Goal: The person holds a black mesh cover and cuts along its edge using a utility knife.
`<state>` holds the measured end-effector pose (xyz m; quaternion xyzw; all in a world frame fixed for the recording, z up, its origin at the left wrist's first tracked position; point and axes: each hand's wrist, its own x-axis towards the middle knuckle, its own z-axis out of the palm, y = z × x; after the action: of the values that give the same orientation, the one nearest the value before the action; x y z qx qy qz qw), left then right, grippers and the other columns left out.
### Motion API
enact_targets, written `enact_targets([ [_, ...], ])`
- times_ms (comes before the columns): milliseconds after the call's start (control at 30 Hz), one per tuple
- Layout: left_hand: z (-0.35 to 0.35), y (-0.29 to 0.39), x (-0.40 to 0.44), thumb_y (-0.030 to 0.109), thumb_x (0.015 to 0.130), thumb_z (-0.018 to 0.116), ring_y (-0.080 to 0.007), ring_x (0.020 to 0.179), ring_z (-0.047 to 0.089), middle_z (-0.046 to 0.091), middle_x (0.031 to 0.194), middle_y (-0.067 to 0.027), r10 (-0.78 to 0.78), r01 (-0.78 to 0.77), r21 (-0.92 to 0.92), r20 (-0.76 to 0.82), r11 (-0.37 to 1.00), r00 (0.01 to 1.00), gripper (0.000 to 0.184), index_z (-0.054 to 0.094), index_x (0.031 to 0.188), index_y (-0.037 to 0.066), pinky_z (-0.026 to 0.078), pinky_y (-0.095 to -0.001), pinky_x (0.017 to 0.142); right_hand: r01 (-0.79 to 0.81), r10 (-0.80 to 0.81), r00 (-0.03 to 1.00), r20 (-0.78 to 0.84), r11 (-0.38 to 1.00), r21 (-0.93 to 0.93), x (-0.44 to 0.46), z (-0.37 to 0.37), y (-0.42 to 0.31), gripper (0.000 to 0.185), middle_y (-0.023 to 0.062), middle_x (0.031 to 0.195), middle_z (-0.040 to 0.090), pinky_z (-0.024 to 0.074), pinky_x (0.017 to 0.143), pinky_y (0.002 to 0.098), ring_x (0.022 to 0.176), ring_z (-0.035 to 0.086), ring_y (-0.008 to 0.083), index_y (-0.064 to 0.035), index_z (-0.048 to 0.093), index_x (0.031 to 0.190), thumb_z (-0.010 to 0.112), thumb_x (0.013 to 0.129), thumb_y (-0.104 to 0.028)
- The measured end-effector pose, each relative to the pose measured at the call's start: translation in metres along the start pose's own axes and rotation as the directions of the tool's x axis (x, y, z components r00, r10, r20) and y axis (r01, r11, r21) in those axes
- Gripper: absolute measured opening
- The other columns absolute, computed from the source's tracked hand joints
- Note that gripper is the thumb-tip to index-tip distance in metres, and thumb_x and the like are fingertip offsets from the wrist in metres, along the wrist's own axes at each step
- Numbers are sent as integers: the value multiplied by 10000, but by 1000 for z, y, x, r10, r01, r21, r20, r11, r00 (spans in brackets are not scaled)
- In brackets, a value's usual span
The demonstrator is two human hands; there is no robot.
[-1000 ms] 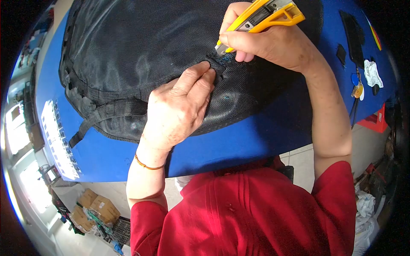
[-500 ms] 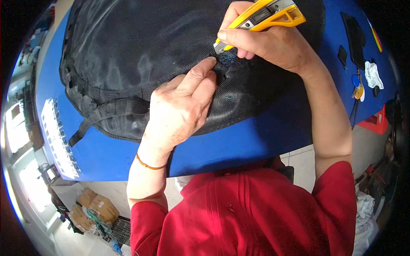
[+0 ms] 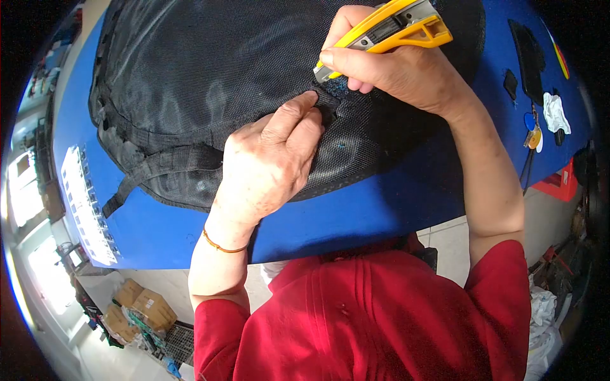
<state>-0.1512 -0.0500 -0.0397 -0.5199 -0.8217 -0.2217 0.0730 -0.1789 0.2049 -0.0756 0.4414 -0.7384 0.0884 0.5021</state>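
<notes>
A black mesh bag (image 3: 210, 70) with a strap (image 3: 162, 166) at its lower left lies on the blue table. My left hand (image 3: 270, 152) presses on the bag, its fingers curled together on a fold of black material near the middle. Wrapped round a yellow utility knife (image 3: 381, 33), my right hand (image 3: 410, 76) holds it tilted, tip down to the left. The blade end meets the bag just above my left fingertips. Beside it is a frayed patch (image 3: 337, 89) with bluish threads; my right fingers partly cover it.
On the blue table (image 3: 356, 219), the right side holds black pieces (image 3: 526, 60), a crumpled white tissue (image 3: 556, 113) and keys with round tags (image 3: 534, 133). A red box (image 3: 559, 181) stands beyond the right edge. Cardboard boxes (image 3: 152, 309) sit on the floor at lower left.
The knife and my right hand have shifted slightly down and left, bringing the blade end onto the bag. My left fingertips have moved a little downward.
</notes>
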Motion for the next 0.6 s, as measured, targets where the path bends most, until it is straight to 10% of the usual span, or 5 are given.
enact_targets([
  [600, 0, -1, -1, 20, 813, 771, -246, 843, 749, 724, 1168, -100, -3, 3, -28, 2, 1000, 1000, 232, 708, 1036, 35, 621, -332, 705, -53, 47, 993, 109, 997, 58, 2, -7, -8, 56, 83, 926, 569, 511, 729, 362, 834, 630, 240, -58, 656, 903, 688, 884, -101],
])
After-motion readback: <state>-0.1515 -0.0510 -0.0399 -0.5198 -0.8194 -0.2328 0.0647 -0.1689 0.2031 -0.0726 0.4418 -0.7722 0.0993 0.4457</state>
